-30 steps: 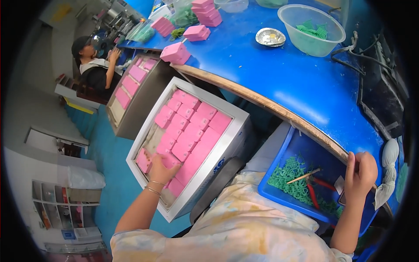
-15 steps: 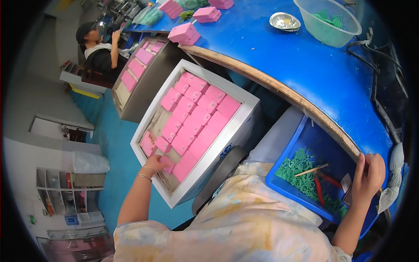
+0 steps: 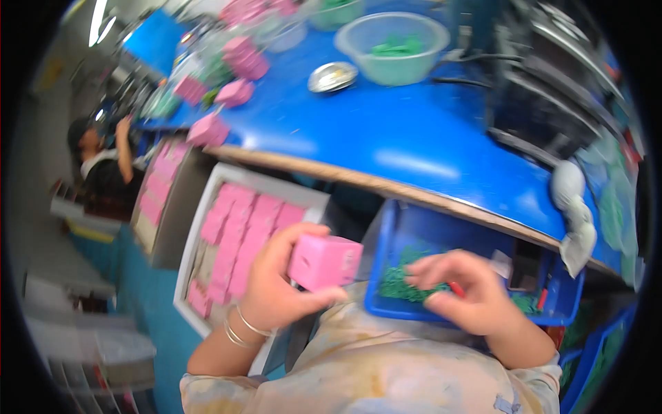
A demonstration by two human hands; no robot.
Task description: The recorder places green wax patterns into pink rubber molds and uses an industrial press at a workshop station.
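My left hand [image 3: 276, 283] grips a pink block [image 3: 325, 262] in front of my body, thumb below it and fingers behind its left side. Dark marks show on the block's faces. My right hand [image 3: 469, 293] hovers over a blue bin [image 3: 476, 224], its bent fingers and thumb apart with nothing visibly held. Beneath it lies a heap of small green pieces [image 3: 403, 286]. A red handle [image 3: 456, 289] shows in the gap between thumb and fingers. Beside my left hand, rows of pink blocks [image 3: 238, 238] fill much of a white-framed tray [image 3: 196, 238]. The picture is blurred.
The blue table's wooden edge [image 3: 386, 183] runs above the bin. On the table stand a clear bowl [image 3: 393, 52] with green pieces, a foil dish [image 3: 333, 77], stacked pink blocks [image 3: 245, 58] and a dark machine [image 3: 541, 103]. A seated person [image 3: 107, 155] works at far left.
My left hand has risen from the tray with a pink block and come in front of me. My right hand has moved left from the table edge over the bin. The view has swung right.
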